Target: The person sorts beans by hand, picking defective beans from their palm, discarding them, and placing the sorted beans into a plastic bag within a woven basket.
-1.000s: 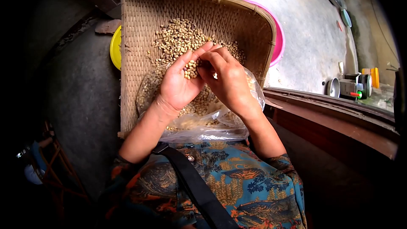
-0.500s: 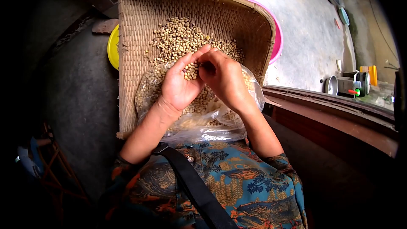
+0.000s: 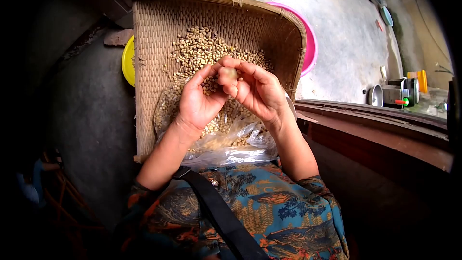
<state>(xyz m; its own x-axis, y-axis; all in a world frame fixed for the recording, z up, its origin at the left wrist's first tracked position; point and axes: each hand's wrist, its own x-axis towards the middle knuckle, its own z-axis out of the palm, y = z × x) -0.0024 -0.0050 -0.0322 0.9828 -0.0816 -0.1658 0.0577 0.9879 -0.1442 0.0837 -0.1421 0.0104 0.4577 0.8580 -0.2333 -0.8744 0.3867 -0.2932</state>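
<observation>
My left hand (image 3: 195,106) is cupped, palm up, over the woven bamboo basket (image 3: 153,72), with some beans (image 3: 209,85) in its palm. Against it, my right hand (image 3: 262,89) is turned with the palm partly up and its fingers curled. Its fingertips are smeared by motion around something small and pale that I cannot make out. Tan and dark brown loose beans (image 3: 199,43) lie spread in the basket beyond my hands. Under my wrists rests a clear plastic bag (image 3: 231,154) with more beans in it, close to my body.
A pink basin (image 3: 310,43) shows behind the basket's right side, a yellow basin (image 3: 128,62) at its left. To the right runs a wooden sill (image 3: 365,130). Past it stand a metal bowl (image 3: 376,96) and other household items. A brick (image 3: 118,37) lies on the floor.
My right hand has rolled from back-up to palm partly up, showing its curled fingers. My left hand stays cupped around beans. The view has shifted slightly.
</observation>
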